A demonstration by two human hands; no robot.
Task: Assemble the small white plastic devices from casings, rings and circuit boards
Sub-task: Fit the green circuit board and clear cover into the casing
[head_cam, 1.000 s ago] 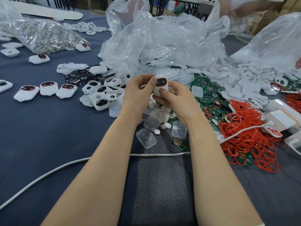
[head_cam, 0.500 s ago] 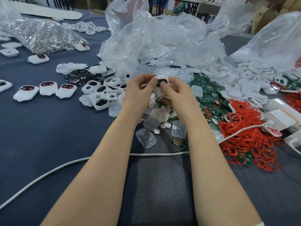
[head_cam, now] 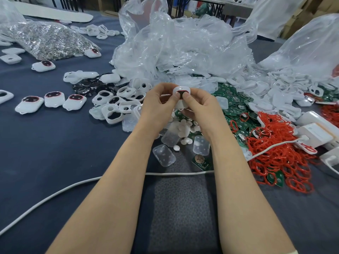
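A small white device (head_cam: 181, 91) with a dark, red-rimmed window is held above the table's middle. My left hand (head_cam: 158, 104) grips its left side, thumb on the face. My right hand (head_cam: 200, 105) grips its right side, its thumb pressing on the dark window. Empty white casings (head_cam: 117, 107) lie to the left. Green circuit boards (head_cam: 236, 109) are piled to the right, with red rings (head_cam: 278, 149) beyond them. Three finished devices (head_cam: 51, 101) sit in a row at the left.
Crumpled clear plastic bags (head_cam: 179, 46) fill the back. A bag of small metal parts (head_cam: 49, 39) lies at the far left. A white cable (head_cam: 73, 186) crosses the dark cloth under my forearms. White boxes (head_cam: 315, 132) stand at the right. Clear lids (head_cam: 164, 155) and white discs lie under my hands.
Both thumbs have slid onto the device's face, covering more of the dark window. The device sits slightly lower between my hands.
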